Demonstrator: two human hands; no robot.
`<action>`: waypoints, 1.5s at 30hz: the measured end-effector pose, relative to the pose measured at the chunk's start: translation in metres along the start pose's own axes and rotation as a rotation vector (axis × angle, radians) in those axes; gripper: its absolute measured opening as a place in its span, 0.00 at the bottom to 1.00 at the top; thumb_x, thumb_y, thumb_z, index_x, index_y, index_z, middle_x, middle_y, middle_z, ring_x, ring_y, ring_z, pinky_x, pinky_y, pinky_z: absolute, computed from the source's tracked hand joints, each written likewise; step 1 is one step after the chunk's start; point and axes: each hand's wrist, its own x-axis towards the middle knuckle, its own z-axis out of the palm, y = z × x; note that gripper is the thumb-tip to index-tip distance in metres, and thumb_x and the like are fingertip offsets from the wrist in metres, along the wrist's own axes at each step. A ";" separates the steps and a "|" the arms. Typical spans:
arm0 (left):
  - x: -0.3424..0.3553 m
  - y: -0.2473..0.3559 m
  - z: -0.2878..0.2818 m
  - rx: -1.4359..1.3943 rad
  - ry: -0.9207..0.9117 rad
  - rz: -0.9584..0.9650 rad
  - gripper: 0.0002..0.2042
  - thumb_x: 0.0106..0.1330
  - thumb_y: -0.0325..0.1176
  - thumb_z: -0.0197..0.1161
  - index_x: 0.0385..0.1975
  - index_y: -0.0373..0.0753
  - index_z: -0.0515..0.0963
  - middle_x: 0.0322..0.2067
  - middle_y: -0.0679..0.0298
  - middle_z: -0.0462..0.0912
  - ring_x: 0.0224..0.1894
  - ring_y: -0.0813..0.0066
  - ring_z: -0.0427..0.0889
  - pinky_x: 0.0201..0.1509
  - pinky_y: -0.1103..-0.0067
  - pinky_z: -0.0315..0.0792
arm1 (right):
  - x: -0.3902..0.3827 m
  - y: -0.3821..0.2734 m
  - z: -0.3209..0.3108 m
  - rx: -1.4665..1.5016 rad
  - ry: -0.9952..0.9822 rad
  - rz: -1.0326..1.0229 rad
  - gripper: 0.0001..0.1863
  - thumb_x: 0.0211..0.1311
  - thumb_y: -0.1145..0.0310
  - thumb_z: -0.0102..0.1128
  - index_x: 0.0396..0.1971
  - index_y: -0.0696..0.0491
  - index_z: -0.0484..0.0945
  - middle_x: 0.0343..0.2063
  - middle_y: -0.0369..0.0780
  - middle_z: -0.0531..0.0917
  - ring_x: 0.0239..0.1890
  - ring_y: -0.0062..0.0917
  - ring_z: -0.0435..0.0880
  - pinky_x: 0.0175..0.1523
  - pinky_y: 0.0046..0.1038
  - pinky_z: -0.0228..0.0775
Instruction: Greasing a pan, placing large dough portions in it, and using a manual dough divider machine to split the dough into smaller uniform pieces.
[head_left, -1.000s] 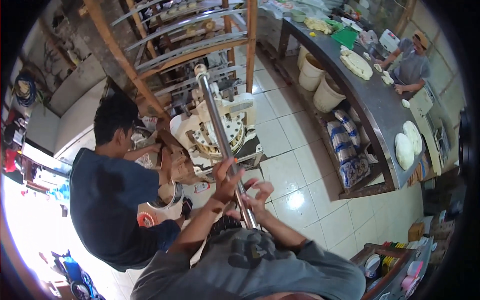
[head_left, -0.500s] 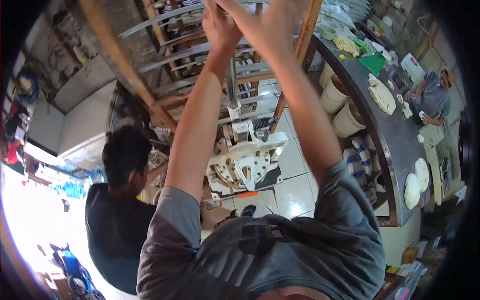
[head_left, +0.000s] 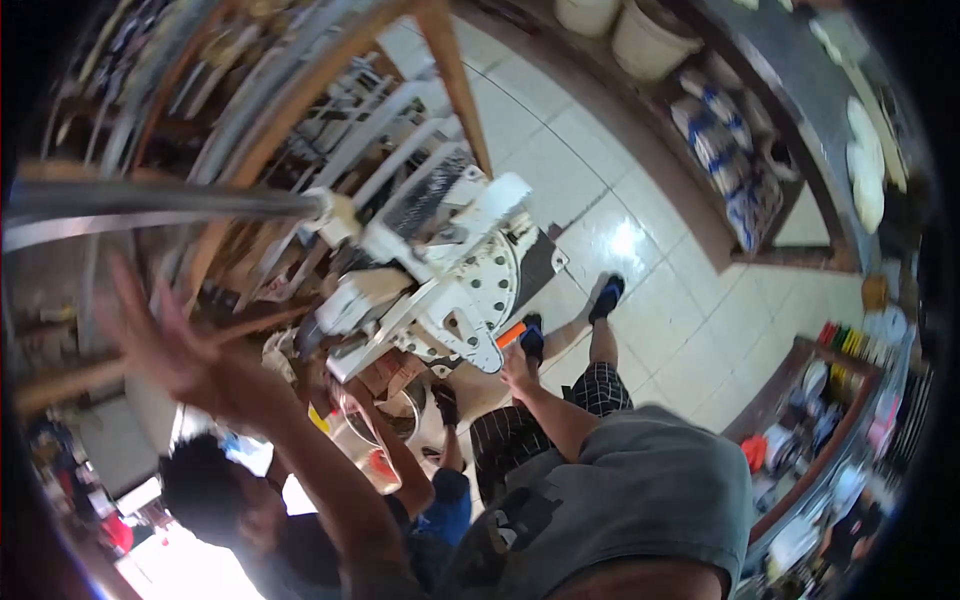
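the lever, a long grey metal bar, is seen running nearly level across the upper left, its right end fixed into the white machine. its long axis lies left to right, toward the machine's perforated disc.

the left hand is raised below the lever, fingers spread wide open, nothing gripped; a gap is seen between fingertips and bar, so it is not touching. the lever lies just above and slightly ahead of this hand. the right hand is lowered at the machine's base, just beside an orange tag; whether it is closed on anything cannot be told. the left hand is judged the nearer of the 2 to the lever.

containers: 2 pale buckets stand under the counter at top, contents not visible. a clear jug with red print is held low by a second person beneath the machine; contents cannot be told. a metal bowl sits under the machine, its inside unclear. white round discs lie on the counter top at right.
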 end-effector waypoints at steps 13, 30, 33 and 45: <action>-0.549 -0.003 0.056 -0.945 -0.612 -2.156 0.24 0.67 0.58 0.44 0.50 0.45 0.70 0.42 0.64 0.78 0.42 0.69 0.75 0.43 0.70 0.71 | -0.030 -0.131 0.055 -0.739 0.248 -1.152 0.20 0.66 0.60 0.47 0.38 0.64 0.57 0.18 0.54 0.77 0.22 0.43 0.81 0.24 0.41 0.68; -0.537 0.177 0.149 -1.775 -0.841 -2.337 0.37 0.64 0.65 0.39 0.67 0.46 0.55 0.67 0.58 0.56 0.66 0.51 0.56 0.69 0.56 0.49 | -0.188 -0.283 -0.234 -1.000 0.710 -0.475 0.22 0.50 0.44 0.55 0.38 0.44 0.83 0.37 0.43 0.84 0.42 0.38 0.82 0.47 0.38 0.73; -0.466 0.259 0.195 -1.659 -1.142 -2.177 0.38 0.64 0.66 0.39 0.67 0.45 0.54 0.67 0.58 0.55 0.67 0.51 0.56 0.70 0.57 0.48 | -0.247 -0.314 -0.320 -0.785 0.824 -0.470 0.23 0.50 0.45 0.56 0.36 0.48 0.83 0.36 0.44 0.84 0.41 0.38 0.83 0.46 0.39 0.74; -0.119 0.585 0.393 -1.965 -1.527 -1.153 0.42 0.66 0.66 0.29 0.65 0.30 0.52 0.65 0.50 0.57 0.66 0.52 0.59 0.69 0.64 0.53 | -0.516 -0.566 -0.422 0.167 0.287 -1.199 0.17 0.61 0.56 0.59 0.19 0.50 0.70 0.11 0.30 0.69 0.10 0.15 0.65 0.15 0.21 0.56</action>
